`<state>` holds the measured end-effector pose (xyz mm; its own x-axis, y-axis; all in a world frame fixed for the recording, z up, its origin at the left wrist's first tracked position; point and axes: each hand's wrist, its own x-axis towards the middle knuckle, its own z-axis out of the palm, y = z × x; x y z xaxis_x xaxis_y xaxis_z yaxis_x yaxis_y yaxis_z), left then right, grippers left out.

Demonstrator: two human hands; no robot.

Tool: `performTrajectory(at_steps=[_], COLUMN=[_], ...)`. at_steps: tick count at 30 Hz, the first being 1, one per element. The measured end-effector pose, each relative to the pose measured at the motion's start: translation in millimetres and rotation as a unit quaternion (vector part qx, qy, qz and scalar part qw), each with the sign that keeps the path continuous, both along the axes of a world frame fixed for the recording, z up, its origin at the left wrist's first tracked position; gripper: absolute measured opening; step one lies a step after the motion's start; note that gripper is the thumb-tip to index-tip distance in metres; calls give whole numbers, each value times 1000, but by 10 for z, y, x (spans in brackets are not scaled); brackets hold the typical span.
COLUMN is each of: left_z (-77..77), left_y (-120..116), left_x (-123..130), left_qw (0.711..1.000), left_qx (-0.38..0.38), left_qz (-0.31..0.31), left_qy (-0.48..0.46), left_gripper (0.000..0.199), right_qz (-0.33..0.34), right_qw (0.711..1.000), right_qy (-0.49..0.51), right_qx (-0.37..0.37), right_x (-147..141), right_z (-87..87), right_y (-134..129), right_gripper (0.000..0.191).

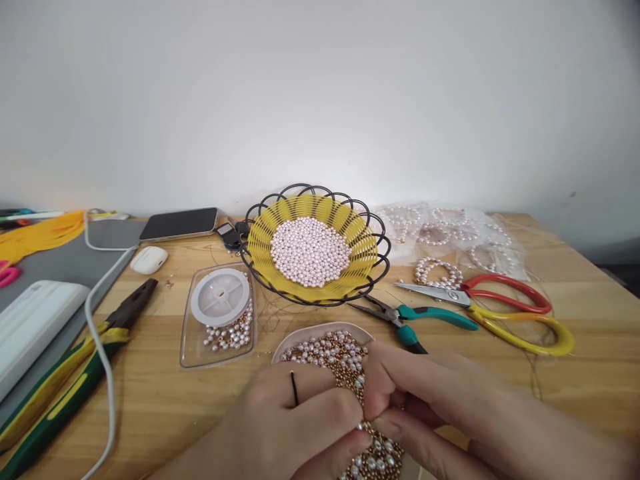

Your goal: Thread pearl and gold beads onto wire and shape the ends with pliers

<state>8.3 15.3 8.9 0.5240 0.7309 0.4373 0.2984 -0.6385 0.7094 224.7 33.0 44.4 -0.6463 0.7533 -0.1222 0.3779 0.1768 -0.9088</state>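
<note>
My left hand, with a dark ring on one finger, and my right hand meet over a pale dish of mixed beads. Both hands are closed, thumbs and fingers pinched close together. A small pearl bead shows at the left fingertips; I cannot tell whether it is held or lies behind them. What the pinched fingers hold is mostly hidden. Pearl and small gold-coloured beads fill the dish under my hands.
Behind the dish stands a yellow woven basket of pearl beads. Scissors and green-handled pliers lie right, near a pearl bracelet. Left are a clear tray with a spool, larger pliers and a white cable.
</note>
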Motion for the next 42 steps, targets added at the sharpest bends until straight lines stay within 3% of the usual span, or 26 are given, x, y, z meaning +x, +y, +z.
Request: performTrajectory(at_steps=[7,12,20,27,34,42], left_z=[112,104,53,132,113,97], left_y=[-9,-47,-9,-9,-15,1], left_x=[-29,-41,16,-34,-28,11], left_qw=[999,999,1000,999,998,1000], left_qx=[-37,-48,13,-18,-30,6], left_qz=[-2,11,6,3,-2,3], left_qy=[22,12,0,45,48,30], left_gripper=[15,15,22,20,22,23], right_qz=[16,19,14,34,49,53], right_qw=[999,997,995,999,999,998], right_qy=[-40,-68,-73,-23,-21,-6], right_qx=[27,43,63,9,-5,-23], right_x=[19,32,-5,89,129,125], right_z=[34,15,25,0,20,-19], right_y=[7,-11,3,12,98,57], right_gripper=[11,13,15,7,8,8])
